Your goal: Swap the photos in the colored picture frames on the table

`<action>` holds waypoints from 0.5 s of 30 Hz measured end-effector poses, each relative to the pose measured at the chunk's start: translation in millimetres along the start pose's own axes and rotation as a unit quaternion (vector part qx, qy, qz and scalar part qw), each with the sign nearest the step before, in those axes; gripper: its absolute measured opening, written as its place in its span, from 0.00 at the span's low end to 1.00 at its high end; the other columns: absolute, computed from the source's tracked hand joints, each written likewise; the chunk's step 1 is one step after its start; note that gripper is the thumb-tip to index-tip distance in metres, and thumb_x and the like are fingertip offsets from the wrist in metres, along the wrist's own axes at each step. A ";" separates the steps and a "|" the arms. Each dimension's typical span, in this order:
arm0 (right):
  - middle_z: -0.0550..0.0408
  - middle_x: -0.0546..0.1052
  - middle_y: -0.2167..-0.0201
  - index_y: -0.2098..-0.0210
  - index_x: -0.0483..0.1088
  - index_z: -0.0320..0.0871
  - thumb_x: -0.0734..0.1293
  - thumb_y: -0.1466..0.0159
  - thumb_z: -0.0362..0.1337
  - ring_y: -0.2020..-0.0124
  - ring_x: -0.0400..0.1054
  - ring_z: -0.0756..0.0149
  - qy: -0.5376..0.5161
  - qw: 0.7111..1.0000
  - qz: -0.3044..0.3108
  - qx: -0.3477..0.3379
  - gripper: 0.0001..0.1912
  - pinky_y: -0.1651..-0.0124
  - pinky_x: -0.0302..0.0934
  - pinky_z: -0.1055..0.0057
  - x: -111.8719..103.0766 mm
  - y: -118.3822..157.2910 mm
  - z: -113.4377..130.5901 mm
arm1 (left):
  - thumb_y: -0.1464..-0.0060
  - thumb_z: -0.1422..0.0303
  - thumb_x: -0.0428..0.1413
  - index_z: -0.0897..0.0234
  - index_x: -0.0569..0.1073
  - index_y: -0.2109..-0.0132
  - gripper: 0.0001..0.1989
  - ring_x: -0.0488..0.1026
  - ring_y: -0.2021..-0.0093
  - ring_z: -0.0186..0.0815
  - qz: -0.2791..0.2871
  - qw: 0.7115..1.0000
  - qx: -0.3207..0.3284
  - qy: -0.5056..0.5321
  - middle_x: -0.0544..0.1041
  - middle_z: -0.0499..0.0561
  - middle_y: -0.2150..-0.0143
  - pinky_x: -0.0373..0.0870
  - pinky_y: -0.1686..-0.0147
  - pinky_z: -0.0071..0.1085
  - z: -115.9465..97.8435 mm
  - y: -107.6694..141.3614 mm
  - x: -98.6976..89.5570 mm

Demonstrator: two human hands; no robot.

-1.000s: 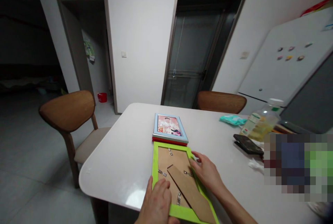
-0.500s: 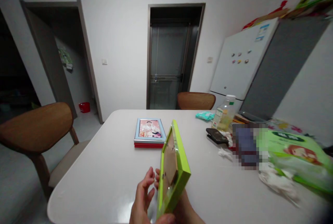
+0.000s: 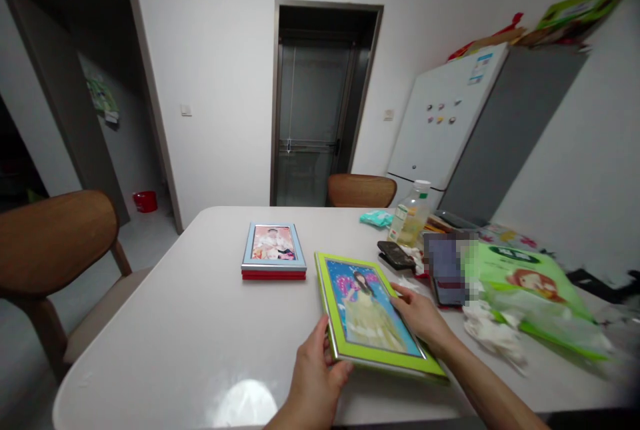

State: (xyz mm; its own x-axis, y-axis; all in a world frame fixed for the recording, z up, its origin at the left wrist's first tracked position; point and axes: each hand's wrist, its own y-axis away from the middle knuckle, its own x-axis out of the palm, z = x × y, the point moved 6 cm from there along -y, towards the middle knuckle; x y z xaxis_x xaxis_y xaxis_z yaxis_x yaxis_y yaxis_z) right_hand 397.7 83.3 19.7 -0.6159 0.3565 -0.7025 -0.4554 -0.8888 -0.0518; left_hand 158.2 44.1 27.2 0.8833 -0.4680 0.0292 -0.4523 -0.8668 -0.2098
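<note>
A lime-green picture frame is tilted face up above the near part of the table, showing a figure in a pale yellow dress on blue. My left hand grips its lower left corner, with the thumb at the front edge. Across the right border lies my right hand, fingers over the edge onto the picture and the thumb hidden. Farther left on the table, a light-blue picture frame lies face up on top of a red one. Neither hand touches that stack.
Along the table's right side are a black phone-like object, a clear bottle, a teal packet, a green package and crumpled tissue. Wooden chairs stand at the left and far sides.
The green frame has turned from edge-on with its back showing to face up, and moved right. My right hand now shows at its right border. The view has shifted slightly right.
</note>
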 end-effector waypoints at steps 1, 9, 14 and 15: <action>0.51 0.76 0.71 0.51 0.62 0.33 0.57 0.47 0.38 0.70 0.70 0.63 0.036 0.999 -0.005 -0.004 0.26 0.70 0.60 0.73 -2.5 -6.2 -5.6 | 0.61 0.80 0.50 0.65 0.56 0.46 0.31 0.65 0.51 0.38 0.005 0.998 -0.001 -0.061 0.67 0.52 0.48 0.64 0.53 0.30 5.2 -2.8 3.2; 0.47 0.76 0.65 0.56 0.68 0.37 0.58 0.48 0.37 0.62 0.68 0.57 0.171 0.985 -0.029 -0.013 0.21 0.63 0.58 0.70 -2.8 -29.9 -20.4 | 0.59 0.77 0.53 0.66 0.63 0.51 0.23 0.63 0.53 0.42 0.021 0.935 -0.027 -0.353 0.69 0.54 0.52 0.58 0.52 0.35 17.1 -20.7 12.2; 0.42 0.75 0.64 0.60 0.70 0.36 0.58 0.48 0.35 0.62 0.67 0.53 0.226 0.972 -0.029 -0.056 0.18 0.62 0.57 0.66 -1.2 -29.0 -9.6 | 0.62 0.77 0.55 0.67 0.68 0.58 0.19 0.64 0.56 0.45 0.032 0.925 -0.035 -0.377 0.71 0.56 0.57 0.59 0.54 0.37 17.5 -21.9 6.6; 0.41 0.74 0.64 0.61 0.70 0.35 0.58 0.48 0.34 0.62 0.67 0.53 0.231 0.970 -0.031 -0.071 0.18 0.61 0.57 0.65 0.7 -27.1 -2.0 | 0.62 0.77 0.55 0.67 0.68 0.57 0.20 0.64 0.55 0.44 0.026 0.927 -0.037 -0.374 0.71 0.55 0.56 0.58 0.54 0.37 16.3 -22.2 0.0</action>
State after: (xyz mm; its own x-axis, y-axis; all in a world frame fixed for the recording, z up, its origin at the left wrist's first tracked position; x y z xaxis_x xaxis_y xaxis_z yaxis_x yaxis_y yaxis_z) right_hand 410.8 107.1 19.2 -0.2214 0.2733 -0.9361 -0.3694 -0.9119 -0.1788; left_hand 170.2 66.2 15.9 0.6869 -0.2827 -0.6695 -0.4789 -0.8690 -0.1244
